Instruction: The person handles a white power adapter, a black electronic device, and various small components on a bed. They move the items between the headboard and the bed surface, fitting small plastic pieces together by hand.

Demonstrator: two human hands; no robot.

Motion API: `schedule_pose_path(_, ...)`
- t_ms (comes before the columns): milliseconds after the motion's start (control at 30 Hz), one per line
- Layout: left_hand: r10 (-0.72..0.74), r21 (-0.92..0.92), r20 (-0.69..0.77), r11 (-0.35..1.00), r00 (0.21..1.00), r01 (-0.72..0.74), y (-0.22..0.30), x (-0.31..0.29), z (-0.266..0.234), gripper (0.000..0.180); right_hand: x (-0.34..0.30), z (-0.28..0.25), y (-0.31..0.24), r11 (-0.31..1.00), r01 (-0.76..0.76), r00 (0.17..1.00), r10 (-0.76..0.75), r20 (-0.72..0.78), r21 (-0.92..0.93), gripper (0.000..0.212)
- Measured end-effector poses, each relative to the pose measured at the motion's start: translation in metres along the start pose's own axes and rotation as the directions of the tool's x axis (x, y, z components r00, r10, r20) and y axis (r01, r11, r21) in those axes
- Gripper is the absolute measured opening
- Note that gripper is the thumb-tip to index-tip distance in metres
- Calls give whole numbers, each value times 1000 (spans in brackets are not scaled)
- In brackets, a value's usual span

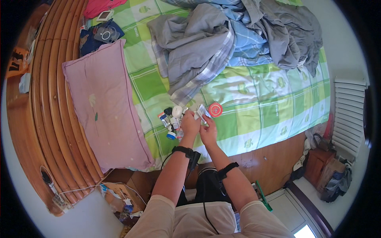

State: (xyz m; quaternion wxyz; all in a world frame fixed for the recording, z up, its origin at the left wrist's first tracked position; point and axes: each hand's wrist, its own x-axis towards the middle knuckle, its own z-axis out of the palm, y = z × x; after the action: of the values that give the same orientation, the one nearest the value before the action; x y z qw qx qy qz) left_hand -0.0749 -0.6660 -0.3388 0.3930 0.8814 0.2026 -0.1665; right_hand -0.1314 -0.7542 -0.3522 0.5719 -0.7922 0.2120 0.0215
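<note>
My left hand [191,122] is over the bed's near edge, its fingers drawn together; what they grip, if anything, is too small to make out. Close beside it on the right, my right hand [208,131] pinches a small white packet [201,112] with dark marks. A round red tin [215,109] lies just past the packet. To the left of my hands is a cluster of small items: a white round container [177,111], a black round piece [168,111], a blue-capped jar [171,135] and a small orange-and-white box [163,118].
A green checked sheet [262,95] covers the bed. Crumpled grey and blue bedding [198,39] lies at the far side. On the left, a pink pillow [104,103] rests by the wooden headboard [49,95]. A white radiator [348,115] stands at the right wall.
</note>
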Motion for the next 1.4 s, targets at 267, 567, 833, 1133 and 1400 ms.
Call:
schedule_pose_path(267, -125, 173, 206, 981, 971, 89, 3, 7, 10, 51, 2, -11, -4, 994, -97, 990, 92, 104, 40, 54)
schedule_pose_path(567, 122, -455, -53, 881, 991, -132, 0, -21, -43, 33, -13, -19, -42, 995, -93, 986, 95, 136, -20, 51)
schedule_pose_path(833, 109, -772, 238, 624, 965, 120, 44, -75, -160, 34, -18, -28, -151, 936, 352, 930, -351, 110, 8, 41)
schedule_pose_path(1133, 281, -794, 182, 607, 942, -28, 118, -152, -304, 37, -43, -46, -317, 848, 456, 831, -514, 210, 272, 41)
schedule_pose_path(1400, 456, -812, 70, 542, 887, -214, 158, -188, -376, 35, -74, -54, -402, 830, 367, 757, -529, 383, 420, 22)
